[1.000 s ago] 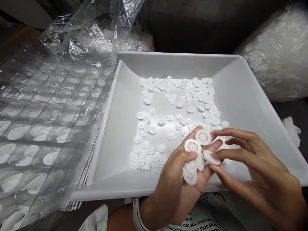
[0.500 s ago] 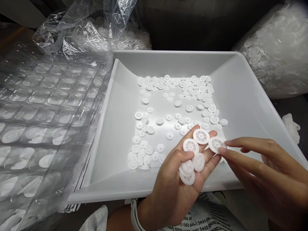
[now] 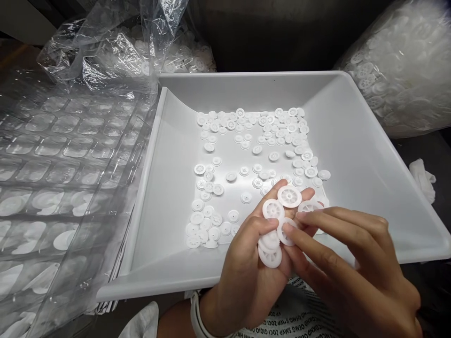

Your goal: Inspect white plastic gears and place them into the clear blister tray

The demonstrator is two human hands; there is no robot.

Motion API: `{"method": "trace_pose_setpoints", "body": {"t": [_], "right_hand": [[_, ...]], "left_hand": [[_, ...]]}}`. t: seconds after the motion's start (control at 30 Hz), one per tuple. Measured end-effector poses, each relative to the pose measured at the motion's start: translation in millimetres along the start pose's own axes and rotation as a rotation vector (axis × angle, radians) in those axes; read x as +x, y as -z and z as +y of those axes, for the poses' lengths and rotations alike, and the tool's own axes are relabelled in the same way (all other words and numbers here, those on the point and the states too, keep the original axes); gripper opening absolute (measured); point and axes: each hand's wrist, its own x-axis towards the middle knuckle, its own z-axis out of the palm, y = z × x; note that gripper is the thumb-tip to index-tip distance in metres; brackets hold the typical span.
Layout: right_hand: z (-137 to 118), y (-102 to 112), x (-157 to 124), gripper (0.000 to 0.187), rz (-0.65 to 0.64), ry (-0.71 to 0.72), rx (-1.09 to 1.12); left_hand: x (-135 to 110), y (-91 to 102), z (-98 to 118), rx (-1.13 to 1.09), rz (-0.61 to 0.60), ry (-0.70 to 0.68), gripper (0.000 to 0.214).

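Observation:
My left hand (image 3: pixel 246 267) is palm up over the near edge of the tray. Its thumb and curled fingers hold several white plastic wheels (image 3: pixel 289 196), spoked discs with a raised hub, some overlapping in the palm. From the right, my right hand (image 3: pixel 352 258) reaches over them. Its fingertips are closed on a spoked wheel (image 3: pixel 286 234) in the left palm, and another finger partly covers a second wheel (image 3: pixel 310 205) at the left fingertips. The right thumb is mostly hidden. Below the hands is the white tray (image 3: pixel 155 188), with many loose wheels (image 3: pixel 217 189) scattered on its floor.
To the left lie stacked clear blister trays (image 3: pixel 38 170), some pockets holding white pieces. Behind them stands a clear plastic bag (image 3: pixel 116 51) of wheels. A larger full bag (image 3: pixel 405 70) stands at the back right, near a crumpled white cloth (image 3: pixel 422 180).
My right hand has moved left and inward, from the wheel at the left fingertips to one in the palm. The view has shifted slightly; the left hand still holds its wheels.

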Motion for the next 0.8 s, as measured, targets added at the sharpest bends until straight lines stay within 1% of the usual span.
{"method": "trace_pose_setpoints", "body": {"t": [0.03, 0.13, 0.23, 0.33, 0.4, 0.5, 0.6, 0.7, 0.8], "right_hand": [[0.5, 1.6, -1.0, 0.032, -0.012, 0.016, 0.002], [2.9, 7.8, -5.1, 0.028, 0.026, 0.008, -0.007], [4.4, 9.8, -9.0, 0.029, 0.05, -0.058, 0.018], [5.7, 6.7, -12.0, 0.033, 0.0, -0.148, 0.12], [7.1, 3.7, -13.6, 0.033, -0.007, -0.139, 0.173], [8.7, 1.1, -14.3, 0.033, 0.029, -0.13, 0.201], [7.8, 2.7, -11.8, 0.029, 0.036, -0.146, 0.198], [4.3, 6.9, -8.4, 0.025, 0.014, -0.13, 0.178], [-0.2, 9.0, -6.8, 0.027, -0.013, -0.123, 0.136]], "left_hand": [[0.1, -0.1, 0.5, 0.006, 0.003, -0.001, 0.057], [-0.3, -0.2, 1.4, -0.008, 0.028, 0.003, 0.057], [-0.9, -0.4, 0.8, -0.029, 0.043, -0.007, 0.054], [-0.6, -1.2, -0.1, -0.042, 0.063, -0.001, 0.051], [0.0, -2.1, -0.3, -0.053, 0.087, 0.005, 0.05], [0.8, -3.4, -0.3, -0.072, 0.118, 0.003, 0.049], [1.3, -3.8, -0.5, -0.082, 0.116, -0.007, 0.05], [2.3, -3.4, -0.5, -0.074, 0.114, -0.007, 0.051], [3.4, -3.4, 0.6, -0.058, 0.125, 0.013, 0.053]]}}
